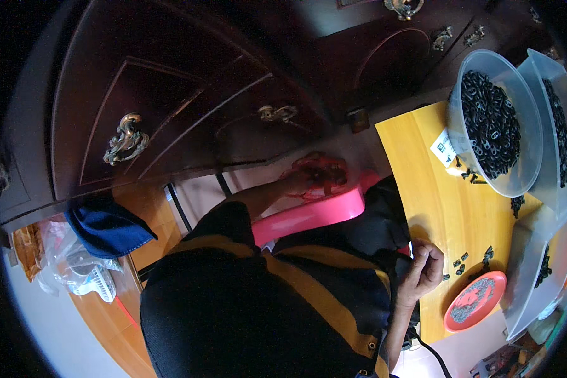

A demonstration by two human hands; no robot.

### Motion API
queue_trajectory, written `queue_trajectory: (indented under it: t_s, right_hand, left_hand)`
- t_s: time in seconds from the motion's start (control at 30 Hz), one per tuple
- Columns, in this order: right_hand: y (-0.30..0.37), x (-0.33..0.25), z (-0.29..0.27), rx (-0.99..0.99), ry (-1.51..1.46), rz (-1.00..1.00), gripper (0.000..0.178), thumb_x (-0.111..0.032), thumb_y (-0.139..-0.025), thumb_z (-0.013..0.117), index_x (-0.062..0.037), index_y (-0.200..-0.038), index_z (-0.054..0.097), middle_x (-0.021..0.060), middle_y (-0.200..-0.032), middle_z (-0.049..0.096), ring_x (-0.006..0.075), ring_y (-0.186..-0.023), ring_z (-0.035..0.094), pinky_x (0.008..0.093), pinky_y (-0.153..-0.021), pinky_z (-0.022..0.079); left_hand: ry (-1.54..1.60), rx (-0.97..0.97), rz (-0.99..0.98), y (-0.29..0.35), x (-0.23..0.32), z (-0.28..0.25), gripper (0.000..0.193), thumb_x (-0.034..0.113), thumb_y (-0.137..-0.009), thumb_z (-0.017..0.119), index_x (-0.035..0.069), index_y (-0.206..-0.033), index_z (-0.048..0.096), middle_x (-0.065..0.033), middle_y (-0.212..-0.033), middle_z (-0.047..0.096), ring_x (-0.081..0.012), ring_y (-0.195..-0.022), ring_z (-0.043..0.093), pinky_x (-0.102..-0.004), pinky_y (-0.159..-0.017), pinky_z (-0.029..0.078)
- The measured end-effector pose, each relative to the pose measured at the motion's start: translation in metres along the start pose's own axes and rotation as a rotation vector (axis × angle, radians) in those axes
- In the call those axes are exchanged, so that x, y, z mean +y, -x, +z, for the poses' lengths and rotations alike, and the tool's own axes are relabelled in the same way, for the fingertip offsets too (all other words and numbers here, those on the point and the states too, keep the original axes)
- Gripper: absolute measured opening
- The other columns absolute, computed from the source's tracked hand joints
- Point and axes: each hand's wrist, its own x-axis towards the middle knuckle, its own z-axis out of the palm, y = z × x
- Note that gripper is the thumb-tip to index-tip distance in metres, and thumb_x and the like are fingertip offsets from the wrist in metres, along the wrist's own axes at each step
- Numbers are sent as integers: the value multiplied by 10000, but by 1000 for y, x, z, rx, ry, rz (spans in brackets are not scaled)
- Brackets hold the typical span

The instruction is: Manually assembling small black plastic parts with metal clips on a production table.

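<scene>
Left hand (316, 177) is at red material (307, 197), grasp indeterminable; right hand (426, 268) is curled, contents unclear. Black pieces (460, 269) lie beside it on the yellow table (431, 186). Dark cabinets (157, 88) stand beyond.

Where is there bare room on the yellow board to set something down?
Widest patch: the middle of the yellow board, between the round tub and the small black pieces near the right hand. Another: the upper-left corner, left of the white label. Crowded: along the right, with translucent bins, and below, around the red dish.
</scene>
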Motion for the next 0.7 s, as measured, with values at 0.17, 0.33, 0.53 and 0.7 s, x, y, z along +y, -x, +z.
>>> queue_trajectory:
  t_s: [0.17, 0.33, 0.53, 0.7]
  right_hand:
    - [-3, -2, 3, -6, 45, -9, 158, -118, -1016, 559, 17, -985, 635, 108, -877, 696, 160, -772, 636, 293, -728, 515]
    - [-2, -8, 5, 25, 77, 36, 153, -110, -1015, 559, 18, -980, 635, 102, -866, 689, 158, -765, 630, 287, -722, 508]
    - [-1, 11, -3, -15, 108, 75, 181, -143, -1032, 574, 34, -1054, 607, 108, -995, 671, 135, -881, 634, 264, -821, 523]
    - [-1, 13, 1, 5, 135, 20, 166, -112, -1031, 565, 46, -1062, 603, 118, -1010, 676, 162, -954, 654, 307, -881, 550]
  left_hand:
    - [-236, -53, -271, -23, -38, 30, 461, 175, -866, 659, -5, -1285, 588, -151, -1185, 669, -305, -1066, 631, -419, -895, 522]
    - [-294, -79, -207, -47, -67, 49, 488, 205, -904, 639, -6, -1336, 554, -212, -1303, 613, -320, -1190, 593, -418, -1008, 470]
    - [-119, 277, 181, -44, -34, 38, 457, 209, -937, 606, 38, -1358, 554, -211, -1344, 585, -336, -1167, 616, -435, -1000, 484]
    - [-456, -74, 60, 2, 119, -25, 410, 202, -871, 630, 63, -1256, 643, -183, -1187, 669, -341, -1046, 662, -440, -905, 526]
